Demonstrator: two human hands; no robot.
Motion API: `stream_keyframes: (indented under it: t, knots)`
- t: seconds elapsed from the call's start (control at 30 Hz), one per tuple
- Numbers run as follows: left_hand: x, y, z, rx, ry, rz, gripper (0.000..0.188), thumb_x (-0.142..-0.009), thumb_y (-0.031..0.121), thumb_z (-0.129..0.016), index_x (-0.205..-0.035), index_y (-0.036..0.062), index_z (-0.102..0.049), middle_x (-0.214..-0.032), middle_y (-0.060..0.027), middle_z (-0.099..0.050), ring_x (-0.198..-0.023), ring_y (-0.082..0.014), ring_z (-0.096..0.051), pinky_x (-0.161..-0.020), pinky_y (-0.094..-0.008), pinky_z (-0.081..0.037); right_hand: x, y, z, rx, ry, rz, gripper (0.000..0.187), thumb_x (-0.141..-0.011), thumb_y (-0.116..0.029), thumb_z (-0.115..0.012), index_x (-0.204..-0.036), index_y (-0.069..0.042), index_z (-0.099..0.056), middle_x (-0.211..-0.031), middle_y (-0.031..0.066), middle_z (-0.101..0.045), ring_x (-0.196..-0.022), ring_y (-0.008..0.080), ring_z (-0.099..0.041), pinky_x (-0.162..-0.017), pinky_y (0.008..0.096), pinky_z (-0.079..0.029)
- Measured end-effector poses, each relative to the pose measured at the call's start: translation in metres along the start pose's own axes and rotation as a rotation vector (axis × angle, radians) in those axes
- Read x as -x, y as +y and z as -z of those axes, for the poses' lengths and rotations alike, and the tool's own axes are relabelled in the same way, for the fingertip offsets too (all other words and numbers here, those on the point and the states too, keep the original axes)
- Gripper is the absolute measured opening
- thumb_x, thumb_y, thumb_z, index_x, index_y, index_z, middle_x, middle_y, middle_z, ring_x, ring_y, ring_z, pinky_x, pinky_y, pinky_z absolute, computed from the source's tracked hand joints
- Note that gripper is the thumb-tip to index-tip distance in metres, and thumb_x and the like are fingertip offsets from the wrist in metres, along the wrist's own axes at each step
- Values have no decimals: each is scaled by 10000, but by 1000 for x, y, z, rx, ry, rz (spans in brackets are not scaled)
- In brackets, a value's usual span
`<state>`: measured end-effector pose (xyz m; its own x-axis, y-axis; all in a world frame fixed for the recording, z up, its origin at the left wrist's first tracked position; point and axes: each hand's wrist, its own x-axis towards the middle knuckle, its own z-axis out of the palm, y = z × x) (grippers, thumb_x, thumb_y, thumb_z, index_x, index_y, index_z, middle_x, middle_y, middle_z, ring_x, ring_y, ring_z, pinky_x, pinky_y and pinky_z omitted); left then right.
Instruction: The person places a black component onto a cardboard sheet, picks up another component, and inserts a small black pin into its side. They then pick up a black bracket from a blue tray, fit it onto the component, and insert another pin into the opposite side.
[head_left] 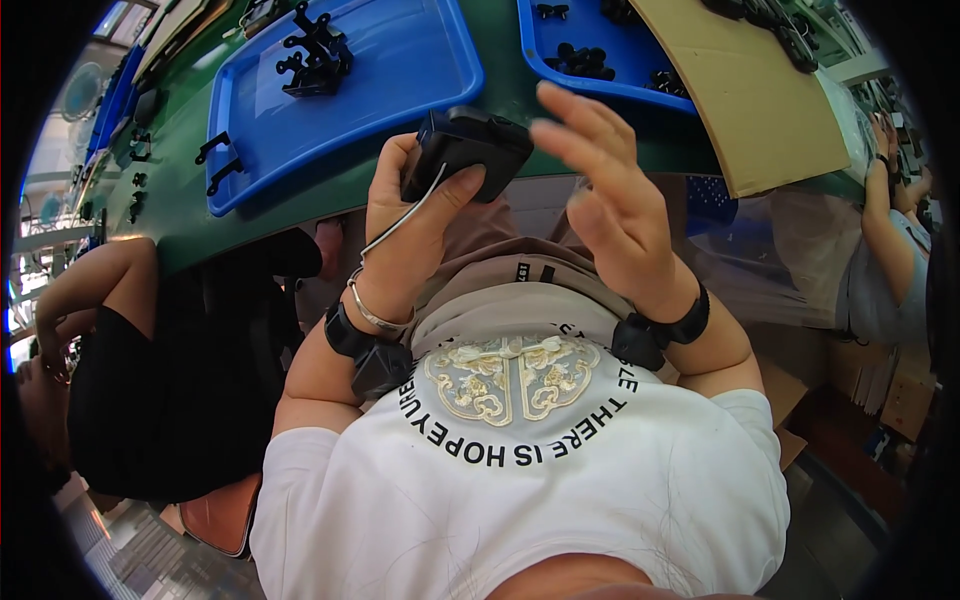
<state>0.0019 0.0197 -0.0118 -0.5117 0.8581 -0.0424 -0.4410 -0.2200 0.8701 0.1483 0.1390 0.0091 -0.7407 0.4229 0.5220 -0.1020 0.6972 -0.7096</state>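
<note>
My left hand (408, 235) is wrapped round a black box-shaped device (468, 152), held up in front of me at the table's near edge. Its thumb presses on the near face. A thin pale cable (408, 214) runs from beside the device down along my left wrist. My right hand (625, 205) is raised just right of the device, its slightly blurred fingers spread and holding nothing. Beyond the hands, a blue tray (400, 105) carries a cluster of black brackets (318, 68). One more black bracket (220, 163) lies at that tray's left rim.
A second blue tray (612, 92) with small black parts stands at the far right, partly under a tan cardboard sheet (750, 120). Small black pieces (137, 195) lie on the green table (188, 232) at left. Co-workers sit on both sides, one in black clothing (185, 390).
</note>
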Motion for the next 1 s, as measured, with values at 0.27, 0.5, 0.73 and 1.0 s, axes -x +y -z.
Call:
stream_keyframes:
  t: [0.27, 0.5, 0.73, 1.0]
  knots:
    - [1, -3, 0, -48, -15, -31, 336, -814, 15, -653, -1076, 28, -444, -985, -72, -597, -887, -138, -603, -763, -257, -506, 4, 5, 3, -114, -189, -12, 489, -929, -349, -471, -1258, 12, -498, -1389, 177, -381, -1305, 294, -278, -1065, 387, -192]
    - [4, 0, -1, -59, -16, -28, 336, -813, 21, -657, -1075, 28, -446, -978, -68, -601, -863, -124, -596, -755, -244, -498, 2, -2, 4, -1, -95, 130, 553, -921, -426, -451, -1268, 3, -495, -1406, 182, -354, -1323, 296, -245, -1071, 392, -175]
    - [5, 0, 0, -40, 7, -13, 340, -811, 35, -666, -1074, 31, -450, -967, -64, -602, -845, -111, -588, -761, -241, -493, 3, -2, 5, -98, -111, 85, 563, -922, -429, -443, -1277, 6, -486, -1405, 187, -353, -1328, 297, -237, -1073, 394, -172]
    - [4, -2, 2, -64, 18, -31, 347, -810, 34, -663, -1077, 27, -442, -964, -74, -600, -879, -134, -600, -737, -253, -513, 6, 0, 4, -58, -147, 105, 552, -939, -420, -406, -1292, 0, -464, -1409, 175, -353, -1320, 299, -251, -1076, 387, -159]
